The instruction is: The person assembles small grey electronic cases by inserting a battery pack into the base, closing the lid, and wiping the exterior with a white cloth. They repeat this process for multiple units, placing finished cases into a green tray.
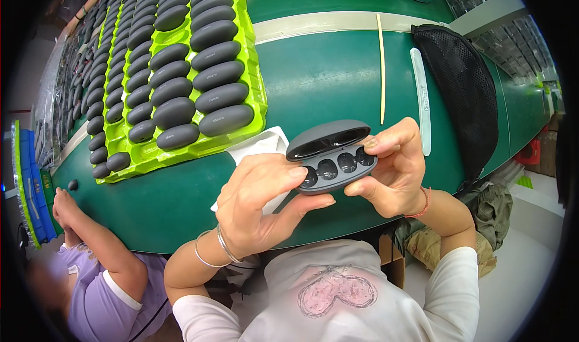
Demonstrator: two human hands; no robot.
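Between my two hands is a dark grey earbud charging case [344,174], its lid [329,138] raised. Glossy black rounded hollows show in a row inside it; whether earbuds sit in them I cannot tell. My left hand [256,200] pinches the case's left end between thumb and fingers. At the right end, my right hand [395,170] grips it with thumb below and fingers above. The case is held up over the near edge of the green table, tilted toward me. Behind my left hand lies a white cloth or paper sheet [265,142], partly hidden.
A lime-green tray [256,80] at the left holds rows of closed dark cases. On the green table [319,71] lie a thin wooden stick [381,71], a pale flat strip [420,98] and a black mesh pouch [461,101]. Another person's hand [65,209] rests at the far-left edge.
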